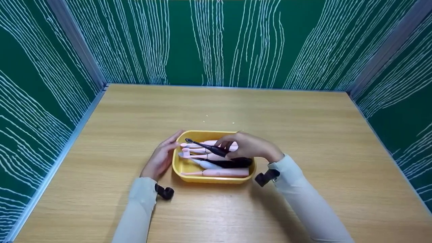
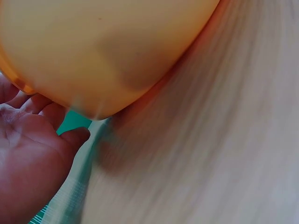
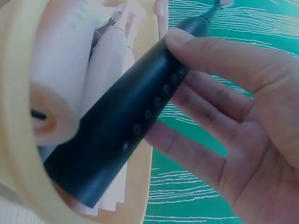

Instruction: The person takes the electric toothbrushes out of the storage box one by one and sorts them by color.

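A yellow plastic basket [image 1: 179, 167] holds several electric toothbrushes. My right hand [image 1: 251, 145] pinches a black electric toothbrush [image 1: 216, 149] by its handle, thumb on one side and fingers on the other. Its brush head points up to the left, over the basket. In the right wrist view, a row of small icons runs along the black handle [image 3: 126, 112], whose base is near the basket rim. My left hand [image 1: 162, 157] rests against the basket's left side, fingers at the rim; the left wrist view shows its open palm [image 2: 32, 149] beside the orange-looking wall.
In the basket lie pink toothbrushes [image 1: 229, 172], a pale bluish-white one [image 1: 207, 164] and another black one [image 1: 236, 163]. Tiny pale crumbs dot the wooden table [image 1: 303, 128] behind it. Green panels with white lines [image 1: 182, 44] enclose the back and sides.
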`<state>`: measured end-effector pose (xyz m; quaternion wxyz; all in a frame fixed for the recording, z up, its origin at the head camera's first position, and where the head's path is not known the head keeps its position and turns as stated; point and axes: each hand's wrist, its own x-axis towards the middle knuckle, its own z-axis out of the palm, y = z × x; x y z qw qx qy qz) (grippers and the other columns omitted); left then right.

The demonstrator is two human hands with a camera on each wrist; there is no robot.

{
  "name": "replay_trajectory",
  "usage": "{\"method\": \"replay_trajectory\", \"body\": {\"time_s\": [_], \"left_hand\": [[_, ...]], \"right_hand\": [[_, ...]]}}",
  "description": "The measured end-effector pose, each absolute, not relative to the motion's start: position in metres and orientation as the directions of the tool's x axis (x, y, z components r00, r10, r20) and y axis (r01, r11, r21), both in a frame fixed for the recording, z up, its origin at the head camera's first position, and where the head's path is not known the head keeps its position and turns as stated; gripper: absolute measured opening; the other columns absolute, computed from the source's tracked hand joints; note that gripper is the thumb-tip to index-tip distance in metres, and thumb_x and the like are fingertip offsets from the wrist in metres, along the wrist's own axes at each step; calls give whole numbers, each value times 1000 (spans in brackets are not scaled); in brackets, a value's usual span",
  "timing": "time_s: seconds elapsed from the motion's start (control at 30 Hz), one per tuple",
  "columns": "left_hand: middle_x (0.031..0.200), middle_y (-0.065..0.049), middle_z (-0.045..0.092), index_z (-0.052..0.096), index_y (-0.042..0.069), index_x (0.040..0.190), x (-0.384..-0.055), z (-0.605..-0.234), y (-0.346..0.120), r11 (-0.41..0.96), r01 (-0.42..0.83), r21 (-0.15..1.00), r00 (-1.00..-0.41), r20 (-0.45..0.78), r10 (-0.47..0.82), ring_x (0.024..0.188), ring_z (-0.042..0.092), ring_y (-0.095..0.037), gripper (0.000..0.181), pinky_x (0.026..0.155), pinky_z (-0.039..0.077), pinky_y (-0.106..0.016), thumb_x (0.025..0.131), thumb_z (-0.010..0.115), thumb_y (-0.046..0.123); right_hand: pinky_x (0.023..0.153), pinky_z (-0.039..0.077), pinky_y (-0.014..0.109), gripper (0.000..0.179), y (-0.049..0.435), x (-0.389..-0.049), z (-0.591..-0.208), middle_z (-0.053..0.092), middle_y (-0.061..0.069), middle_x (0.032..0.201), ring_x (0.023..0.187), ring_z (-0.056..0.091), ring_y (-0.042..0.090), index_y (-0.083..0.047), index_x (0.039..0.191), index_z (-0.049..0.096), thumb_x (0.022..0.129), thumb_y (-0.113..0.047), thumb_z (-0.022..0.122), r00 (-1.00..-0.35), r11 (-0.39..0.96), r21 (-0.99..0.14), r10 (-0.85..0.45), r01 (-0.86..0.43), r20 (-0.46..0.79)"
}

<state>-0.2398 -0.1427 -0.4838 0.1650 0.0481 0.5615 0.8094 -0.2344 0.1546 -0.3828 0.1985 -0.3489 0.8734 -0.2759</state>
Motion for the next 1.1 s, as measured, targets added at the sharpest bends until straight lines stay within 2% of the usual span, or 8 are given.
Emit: {"method": "replay_trajectory", "body": {"time_s": [0.2, 0.57, 0.87, 1.1], "left_hand": [[161, -7, 20, 26, 2, 151, -240, -485, -143, -325, -201, 924, -938, -86, 337, 150, 8, -18, 51, 123, 7, -33, 100, 32, 3], [161, -9, 16, 24, 2, 151, -240, -483, -143, -330, -208, 921, -936, -89, 342, 150, 6, -22, 52, 123, 8, -35, 99, 33, 2], [160, -6, 22, 29, 4, 150, -240, -483, -143, -302, -213, 929, -941, -112, 320, 150, 11, -18, 52, 123, 10, -32, 99, 37, 4], [160, -4, 23, 29, 4, 150, -239, -482, -144, -257, -193, 947, -938, -102, 330, 150, 9, -15, 52, 123, 7, -31, 99, 37, 7]], "right_hand": [[98, 51, 47, 42, 158, -234, -381, 68, 7, 116, 107, 63, 22, -14, 127, 61, 86, -10, 69, -684, 583, -632, -721, -511, -112], [94, 54, 43, 42, 164, -234, -383, 68, 4, 117, 108, 62, 20, -16, 129, 61, 88, -14, 69, -732, 552, -682, -680, -480, -34], [89, 56, 42, 43, 169, -235, -384, 68, 5, 114, 107, 62, 20, -15, 129, 60, 87, -15, 71, -753, 496, -705, -653, -506, 81], [87, 57, 42, 42, 174, -237, -385, 68, 8, 113, 106, 62, 22, -14, 127, 61, 86, -10, 70, -752, 410, -753, -638, -515, 168]]}}
